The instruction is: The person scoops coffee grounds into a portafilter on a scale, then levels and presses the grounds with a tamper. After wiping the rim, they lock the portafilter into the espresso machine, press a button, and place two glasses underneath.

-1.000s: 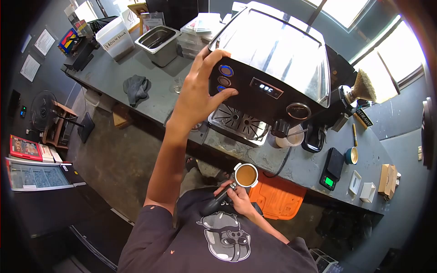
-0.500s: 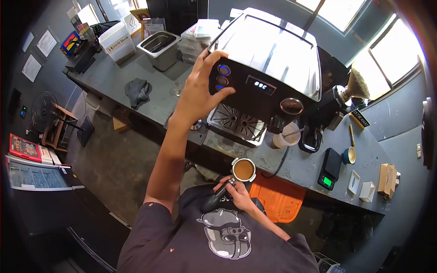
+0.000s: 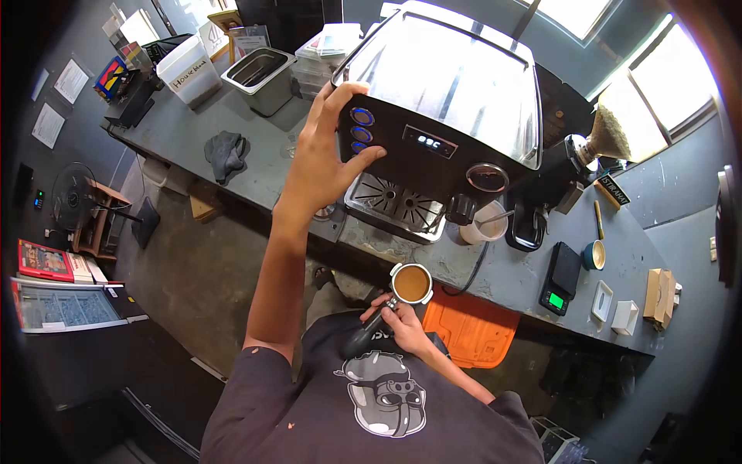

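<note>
- A grey cloth (image 3: 226,152) lies crumpled on the grey counter (image 3: 255,166) at the far left, near a steel tub (image 3: 258,76) and a white bin (image 3: 188,71).
- The left hand (image 3: 318,164) reaches up to the espresso machine (image 3: 442,116), fingers spread wide; the fingertips rest on its top left corner and the thumb lies on the black front panel, just beside the column of blue-ringed buttons (image 3: 361,131). It grips nothing.
- Below the panel, the drip tray (image 3: 395,203) sits bare under the machine.
- The right hand (image 3: 403,330) is closed around the black handle of a portafilter (image 3: 399,295), held close to the chest, in front of the counter edge. Its basket faces up, filled with brown coffee grounds.
- Further right on the counter stand a white cup (image 3: 485,224), a black scale (image 3: 561,278) with a green display and a small teal cup (image 3: 595,254).
</note>
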Demonstrator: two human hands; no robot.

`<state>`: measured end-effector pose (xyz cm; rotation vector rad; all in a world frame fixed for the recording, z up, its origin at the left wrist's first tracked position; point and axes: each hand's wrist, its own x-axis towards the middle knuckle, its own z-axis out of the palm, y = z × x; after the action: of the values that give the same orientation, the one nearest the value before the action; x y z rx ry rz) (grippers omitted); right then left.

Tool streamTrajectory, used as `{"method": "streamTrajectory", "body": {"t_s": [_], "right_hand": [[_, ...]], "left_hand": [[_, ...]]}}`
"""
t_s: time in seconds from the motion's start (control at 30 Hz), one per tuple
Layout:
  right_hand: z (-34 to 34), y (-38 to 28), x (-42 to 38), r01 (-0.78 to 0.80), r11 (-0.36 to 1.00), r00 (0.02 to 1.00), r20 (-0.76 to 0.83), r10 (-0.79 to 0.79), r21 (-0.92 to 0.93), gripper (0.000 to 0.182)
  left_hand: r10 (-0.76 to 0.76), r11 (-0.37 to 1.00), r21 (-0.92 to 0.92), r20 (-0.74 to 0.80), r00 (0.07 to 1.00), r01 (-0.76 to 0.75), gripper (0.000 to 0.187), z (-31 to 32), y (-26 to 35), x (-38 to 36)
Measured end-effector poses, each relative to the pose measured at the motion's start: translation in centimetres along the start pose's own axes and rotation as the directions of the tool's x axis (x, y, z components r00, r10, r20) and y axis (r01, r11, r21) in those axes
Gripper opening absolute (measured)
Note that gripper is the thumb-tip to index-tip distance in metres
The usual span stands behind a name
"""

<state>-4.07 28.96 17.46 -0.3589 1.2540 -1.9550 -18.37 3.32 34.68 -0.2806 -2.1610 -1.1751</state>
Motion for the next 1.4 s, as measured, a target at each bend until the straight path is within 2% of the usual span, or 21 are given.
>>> {"method": "streamTrajectory", "body": {"t_s": [0.17, 0.47, 0.57, 0.73, 0.83, 0.97, 1.1, 1.23, 1.27, 1.4], "right_hand": [[-0.1, 0.2, 0.1, -0.01, 0.999, 1.0, -0.001, 0.01, 0.034, 0.025], [-0.7, 0.4, 0.3, -0.004, 1.0, 1.0, -0.026, 0.005, 0.022, 0.025], [-0.7, 0.0, 0.7, -0.016, 1.0, 1.0, 0.0, 0.016, 0.026, 0.026], [-0.5, -0.7, 1.5, -0.061, 0.996, 0.996, 0.067, 0.056, 0.069, 0.027], [0.3, -2.5, 2.9, -0.159, 0.987, 0.985, 0.074, 0.157, 0.024, 0.028], [0.4, -3.1, 6.0, -0.107, 0.993, 0.991, 0.09, 0.102, 0.057, 0.028], [0.3, -3.7, 9.4, -0.05, 0.997, 0.999, 0.006, 0.05, 0.067, 0.023], [0.1, -4.5, 12.2, 0.039, 0.989, 0.998, -0.058, -0.031, 0.14, 0.027], [0.1, -5.1, 12.7, 0.044, 0.993, 0.994, -0.108, -0.032, 0.109, 0.028], [-1.2, -5.6, 15.2, 0.153, 0.983, 0.983, -0.113, -0.142, 0.097, 0.032]], "left_hand": [[0.035, 0.996, 0.078, 0.008, 0.999, -0.035, 0.081, -0.1, 0.0, -0.1], [0.055, 0.995, 0.083, -0.009, 0.998, -0.054, 0.082, -0.1, 0.1, 0.1], [0.02, 0.997, 0.079, 0.007, 1.0, -0.021, 0.081, -0.2, 0.2, 0.0], [0.048, 0.99, 0.133, 0.011, 0.999, -0.049, 0.081, -0.3, 0.3, 0.0], [0.037, 0.992, 0.121, 0.006, 0.999, -0.038, 0.081, -0.2, 0.3, 0.0], [0.04, 0.99, 0.133, 0.005, 0.999, -0.041, 0.081, -0.2, 0.1, 0.0], [0.044, 0.989, 0.14, -0.003, 0.999, -0.043, 0.08, -0.2, 0.2, 0.0], [0.063, 0.99, 0.126, 0.0, 0.998, -0.062, 0.08, -0.4, 0.3, 0.2], [0.062, 0.992, 0.108, 0.003, 0.998, -0.062, 0.08, -0.3, 0.3, 0.2], [0.07, 0.993, 0.095, -0.004, 0.998, -0.07, 0.08, -0.4, 0.3, 0.2]]}}
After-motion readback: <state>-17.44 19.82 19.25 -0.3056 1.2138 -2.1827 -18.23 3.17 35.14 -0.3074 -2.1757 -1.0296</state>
